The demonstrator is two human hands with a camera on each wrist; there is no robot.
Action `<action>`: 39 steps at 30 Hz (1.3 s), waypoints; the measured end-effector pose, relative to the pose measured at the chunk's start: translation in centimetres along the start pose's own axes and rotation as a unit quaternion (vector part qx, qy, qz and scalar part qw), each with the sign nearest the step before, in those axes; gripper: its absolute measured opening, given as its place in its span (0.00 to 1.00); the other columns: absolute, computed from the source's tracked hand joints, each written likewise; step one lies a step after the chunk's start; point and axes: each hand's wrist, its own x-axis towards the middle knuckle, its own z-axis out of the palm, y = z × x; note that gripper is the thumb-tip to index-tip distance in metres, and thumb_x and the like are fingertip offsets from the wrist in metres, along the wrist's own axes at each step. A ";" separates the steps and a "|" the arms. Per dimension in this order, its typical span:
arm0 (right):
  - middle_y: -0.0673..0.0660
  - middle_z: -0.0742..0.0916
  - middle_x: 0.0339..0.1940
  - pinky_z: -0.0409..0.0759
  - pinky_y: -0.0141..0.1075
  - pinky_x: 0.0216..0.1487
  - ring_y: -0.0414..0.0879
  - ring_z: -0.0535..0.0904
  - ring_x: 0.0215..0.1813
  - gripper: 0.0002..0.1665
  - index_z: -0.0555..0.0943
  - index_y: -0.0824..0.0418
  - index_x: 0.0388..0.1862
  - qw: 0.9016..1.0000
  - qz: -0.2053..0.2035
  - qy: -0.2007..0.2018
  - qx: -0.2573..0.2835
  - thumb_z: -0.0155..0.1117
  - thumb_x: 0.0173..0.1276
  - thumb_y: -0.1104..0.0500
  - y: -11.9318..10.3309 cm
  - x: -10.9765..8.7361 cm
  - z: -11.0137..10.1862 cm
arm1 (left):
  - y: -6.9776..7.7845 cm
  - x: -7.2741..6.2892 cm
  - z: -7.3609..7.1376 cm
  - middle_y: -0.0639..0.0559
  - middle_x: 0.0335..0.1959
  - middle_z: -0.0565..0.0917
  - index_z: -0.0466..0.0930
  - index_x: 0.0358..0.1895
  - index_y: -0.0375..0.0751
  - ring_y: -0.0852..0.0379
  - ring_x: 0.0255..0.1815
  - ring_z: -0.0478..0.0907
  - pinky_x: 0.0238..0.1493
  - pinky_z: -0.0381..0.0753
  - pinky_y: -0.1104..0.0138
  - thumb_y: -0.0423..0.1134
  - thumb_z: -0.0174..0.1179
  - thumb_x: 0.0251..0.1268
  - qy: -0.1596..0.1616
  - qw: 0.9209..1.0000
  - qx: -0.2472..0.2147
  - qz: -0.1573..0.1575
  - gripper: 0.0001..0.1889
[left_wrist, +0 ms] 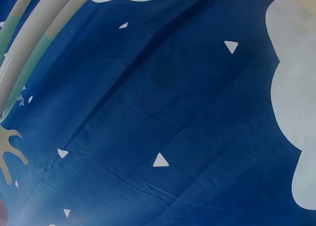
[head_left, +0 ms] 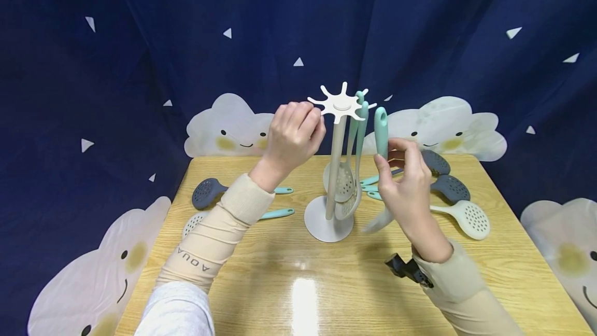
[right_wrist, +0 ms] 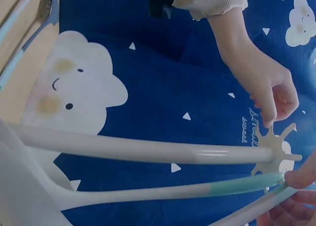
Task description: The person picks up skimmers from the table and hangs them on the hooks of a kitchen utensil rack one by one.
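Teal-handled utensil (head_left: 381,134) upright beside rack (head_left: 342,105) on bench (head_left: 298,268), right hand (head_left: 407,191) pinching mid-handle. Left hand (head_left: 291,136) fingertips pinch rack's star top. Likely light, stiff, smooth; handle best hold.

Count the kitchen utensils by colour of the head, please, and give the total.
Dark grey utensils on the table: 3
Pale utensils on the table: 2
Pale hanging utensils on the stand: 2
Pale held utensil in the right hand: 1
Total: 8
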 end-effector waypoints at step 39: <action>0.65 0.80 0.32 0.79 0.39 0.30 0.53 0.79 0.32 0.14 0.72 0.74 0.40 0.999 -0.010 -0.033 -0.001 0.63 0.56 0.71 0.5 -0.6 2.7 | 0.0 -0.1 0.0 0.45 0.26 0.75 0.74 0.28 0.33 0.48 0.25 0.71 0.25 0.69 0.62 0.30 0.53 0.55 -0.001 1.000 -0.001 -0.005 0.03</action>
